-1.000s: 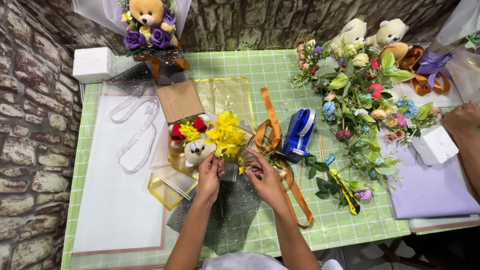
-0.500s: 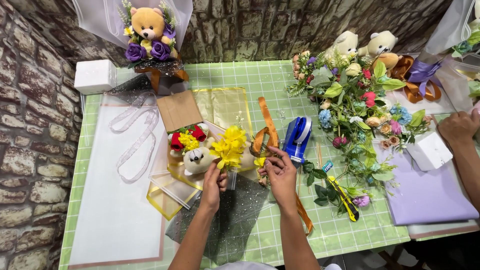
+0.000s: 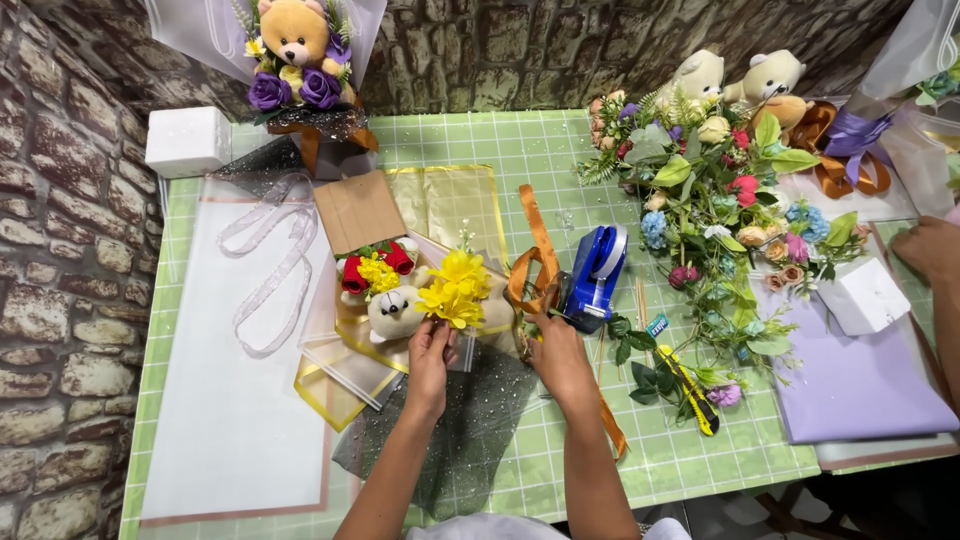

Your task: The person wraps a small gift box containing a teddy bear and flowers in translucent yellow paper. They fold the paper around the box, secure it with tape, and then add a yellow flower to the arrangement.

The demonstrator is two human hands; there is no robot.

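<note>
The left hand (image 3: pixel 432 345) is closed around the stems of a bunch of bright yellow artificial flowers (image 3: pixel 455 290), holding it upright against a small white plush bear (image 3: pixel 393 312) that lies in the half-made bouquet with red fabric roses (image 3: pixel 372 268) just behind it. The right hand (image 3: pixel 556 352) rests at the bouquet's right edge, fingers curled down near a loop of orange satin ribbon (image 3: pixel 535 262); whether it actually pinches anything I cannot tell. Under both hands lies a sheet of dark glittered mesh (image 3: pixel 462 440), and beneath the bear clear wrapping sheets with gold borders (image 3: pixel 340 375) fan out to the left. By the look of it the arrangement is partway: bear, roses and yellow blooms are grouped, but the wraps lie flat and unfolded and the ribbon is loose, so gathering and tying seem left to do. Just right of the ribbon stands a blue tape dispenser (image 3: pixel 597 272), then a yellow utility knife (image 3: pixel 692 390) near a heap of mixed artificial flowers and leaves (image 3: pixel 720 190). A plain brown cardboard rectangle (image 3: pixel 358 210) lies above the bouquet, a white foam block (image 3: pixel 188 140) sits at the far left corner of the green gridded table cover (image 3: pixel 520 140), and a finished bouquet with a tan bear and purple roses (image 3: pixel 298 60) stands behind. Another person's hand (image 3: pixel 928 248) shows at the right edge beside a lilac paper sheet (image 3: pixel 860 390).
</note>
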